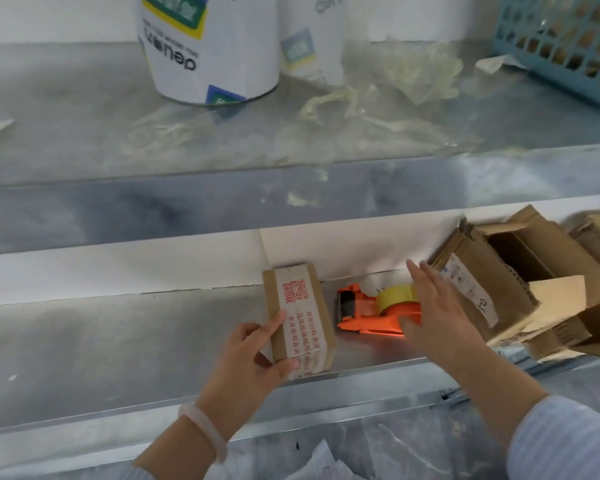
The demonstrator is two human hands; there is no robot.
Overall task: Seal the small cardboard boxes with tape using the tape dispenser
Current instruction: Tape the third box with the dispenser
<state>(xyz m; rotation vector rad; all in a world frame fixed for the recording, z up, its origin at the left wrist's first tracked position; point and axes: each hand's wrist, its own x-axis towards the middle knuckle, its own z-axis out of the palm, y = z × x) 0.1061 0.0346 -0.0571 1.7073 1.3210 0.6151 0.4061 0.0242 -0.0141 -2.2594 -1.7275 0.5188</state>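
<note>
Head view: the small cardboard box [302, 320], upright on the shelf [118, 341], is gripped by the left hand [250, 362], fingers curled round it. The tape dispenser [371, 311] just beside it is covered by the right hand [437, 317], fingers straight and apart. The pick-up step is judged to be in hand, and its handle must be grasped next.

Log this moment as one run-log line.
left hand: grips taped small box on shelf | right hand: open, over orange tape dispenser | stage: dispenser not yet picked up

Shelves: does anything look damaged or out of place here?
Crumpled plastic scraps litter the upper shelf. On the lower shelf, the open carton at right leans sideways with ragged, splayed flaps.
</note>
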